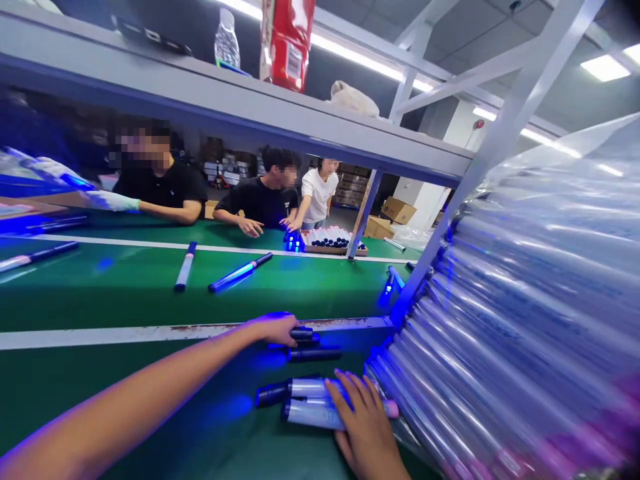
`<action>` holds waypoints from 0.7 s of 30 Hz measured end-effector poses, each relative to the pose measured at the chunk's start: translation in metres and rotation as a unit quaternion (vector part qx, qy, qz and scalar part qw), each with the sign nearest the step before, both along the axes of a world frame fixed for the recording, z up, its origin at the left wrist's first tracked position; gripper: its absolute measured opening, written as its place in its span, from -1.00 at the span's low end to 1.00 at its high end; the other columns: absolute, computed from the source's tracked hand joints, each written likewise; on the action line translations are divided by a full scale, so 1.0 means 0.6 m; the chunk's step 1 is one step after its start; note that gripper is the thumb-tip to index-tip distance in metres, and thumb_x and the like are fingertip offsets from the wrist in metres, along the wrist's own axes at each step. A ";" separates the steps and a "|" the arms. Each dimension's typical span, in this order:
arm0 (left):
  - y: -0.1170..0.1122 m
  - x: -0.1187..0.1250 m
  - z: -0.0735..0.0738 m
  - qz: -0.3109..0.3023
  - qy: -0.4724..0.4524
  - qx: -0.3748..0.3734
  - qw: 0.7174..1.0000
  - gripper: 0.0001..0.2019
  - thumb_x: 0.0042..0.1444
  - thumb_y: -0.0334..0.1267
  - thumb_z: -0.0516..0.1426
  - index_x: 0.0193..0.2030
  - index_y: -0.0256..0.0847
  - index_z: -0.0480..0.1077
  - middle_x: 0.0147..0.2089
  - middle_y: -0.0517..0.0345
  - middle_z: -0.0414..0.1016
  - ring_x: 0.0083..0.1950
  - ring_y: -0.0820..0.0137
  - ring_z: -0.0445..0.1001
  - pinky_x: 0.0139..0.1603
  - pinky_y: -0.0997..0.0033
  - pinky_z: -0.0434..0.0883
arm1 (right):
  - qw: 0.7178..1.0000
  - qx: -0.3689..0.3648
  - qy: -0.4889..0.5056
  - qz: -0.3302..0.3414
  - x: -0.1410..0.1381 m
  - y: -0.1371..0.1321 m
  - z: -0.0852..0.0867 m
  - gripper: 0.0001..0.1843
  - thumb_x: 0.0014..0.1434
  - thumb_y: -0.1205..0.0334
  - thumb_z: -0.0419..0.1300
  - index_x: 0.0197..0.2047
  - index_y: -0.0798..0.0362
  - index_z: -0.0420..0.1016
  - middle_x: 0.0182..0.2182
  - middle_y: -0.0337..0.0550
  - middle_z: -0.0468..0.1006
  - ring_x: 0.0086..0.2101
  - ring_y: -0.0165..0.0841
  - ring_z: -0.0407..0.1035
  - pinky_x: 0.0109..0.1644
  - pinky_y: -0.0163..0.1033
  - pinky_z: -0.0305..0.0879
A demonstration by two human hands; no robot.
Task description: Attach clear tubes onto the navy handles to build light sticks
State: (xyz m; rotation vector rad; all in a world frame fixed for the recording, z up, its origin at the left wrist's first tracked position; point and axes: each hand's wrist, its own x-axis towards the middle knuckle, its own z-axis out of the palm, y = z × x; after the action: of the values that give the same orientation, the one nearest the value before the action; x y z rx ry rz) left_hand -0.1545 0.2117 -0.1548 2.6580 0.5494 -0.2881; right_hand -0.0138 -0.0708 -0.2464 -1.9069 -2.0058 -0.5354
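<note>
My left hand (281, 329) reaches over the green bench with its fingers closed round the dark handle of a light stick (303, 335). Just below it lies another dark handle (316, 354). Nearer to me, my right hand (367, 423) spans two light sticks with clear tubes, a far one (307, 387) and a near one (315, 413). Its fingers reach over the tubes and its thumb is on the near side. The sticks have black ends, and a pink tip shows beside the fingers. Blue light glows on the bench around the handles.
A large plastic-wrapped stack of clear tubes (505, 333) rises at the right. Behind a metal rail, several light sticks (240, 272) lie on a green belt (125, 287). Co-workers sit and stand beyond, near a tray of sticks (327, 250). A shelf (300, 110) crosses overhead.
</note>
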 end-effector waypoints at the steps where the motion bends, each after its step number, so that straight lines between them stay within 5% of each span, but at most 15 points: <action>1: -0.005 -0.004 0.004 -0.001 0.000 -0.020 1.000 -0.76 0.23 -0.11 0.28 -0.17 -0.28 0.51 -0.29 0.20 0.54 -0.32 0.39 0.50 -0.22 0.30 0.50 | 1.000 0.002 0.005 -0.006 -0.002 -0.001 0.002 -0.01 -0.04 0.56 0.12 0.46 -0.16 0.17 0.35 -0.12 0.36 0.25 -0.05 0.27 0.37 0.20 0.07; 8: -0.015 -0.050 0.019 0.064 -0.108 -0.085 0.988 -0.75 0.26 -0.10 0.25 -0.21 -0.29 0.48 -0.30 0.21 0.51 -0.33 0.41 0.48 -0.22 0.31 0.48 | 0.998 -0.009 0.038 0.054 0.008 -0.011 0.025 -0.18 0.10 0.55 0.10 0.40 -0.12 0.26 0.35 -0.04 0.35 0.28 -0.08 0.28 0.36 0.27 0.17; 12: -0.034 -0.096 0.012 0.176 -0.255 -0.114 0.944 -0.76 0.18 -0.10 0.26 -0.18 -0.23 0.43 -0.27 0.15 0.47 -0.25 0.34 0.45 -0.23 0.36 0.39 | 0.966 0.057 0.226 0.114 0.002 0.001 0.073 -0.46 0.18 0.43 0.15 0.22 -0.05 0.44 0.16 0.02 0.54 0.13 -0.09 0.44 0.22 0.16 0.38; 14: -0.062 -0.118 0.008 0.229 -0.319 -0.149 0.908 -0.68 0.19 -0.01 0.21 -0.08 -0.19 0.37 -0.30 0.17 0.43 -0.31 0.34 0.41 -0.32 0.40 0.33 | 0.892 0.136 0.423 0.085 -0.014 0.026 0.117 -0.68 0.23 0.24 0.24 0.07 -0.02 0.48 -0.17 -0.09 0.63 -0.22 -0.23 0.55 -0.13 -0.08 0.53; 16: -0.104 -0.135 0.009 0.257 -0.357 -0.202 0.875 -0.59 0.23 0.10 0.14 0.00 -0.17 0.29 -0.37 0.26 0.35 -0.42 0.39 0.34 -0.43 0.43 0.28 | 0.756 0.168 0.629 0.070 -0.035 0.065 0.172 -0.66 0.25 0.09 0.28 0.06 -0.07 0.40 -0.44 -0.35 0.49 -0.55 -0.42 0.35 -0.52 -0.32 0.33; 19: -0.181 -0.153 0.020 0.244 -0.376 -0.295 0.844 -0.59 0.29 0.18 0.03 -0.04 -0.15 0.25 -0.37 0.29 0.32 -0.48 0.45 0.30 -0.48 0.45 0.31 | 0.558 0.214 0.786 0.160 -0.063 0.135 0.256 -0.66 0.19 -0.03 0.32 -0.10 -0.05 0.37 -0.53 -0.47 0.36 -0.62 -0.53 0.21 -0.55 -0.41 0.21; 21: -0.222 -0.158 0.030 0.218 -0.385 -0.359 0.822 -0.64 0.32 0.14 0.01 -0.09 -0.15 0.25 -0.30 0.24 0.36 -0.44 0.47 0.34 -0.45 0.46 0.36 | 0.467 0.220 0.833 0.199 -0.078 0.174 0.296 -0.65 0.14 -0.03 0.35 -0.19 -0.01 0.37 -0.52 -0.46 0.38 -0.59 -0.55 0.24 -0.50 -0.42 0.26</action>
State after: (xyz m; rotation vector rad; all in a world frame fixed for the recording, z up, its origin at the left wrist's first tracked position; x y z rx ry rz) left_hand -0.2493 0.0783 -0.1370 1.6321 0.5867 0.5926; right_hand -0.0608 0.0335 -0.0686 -0.6182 -0.6041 0.7305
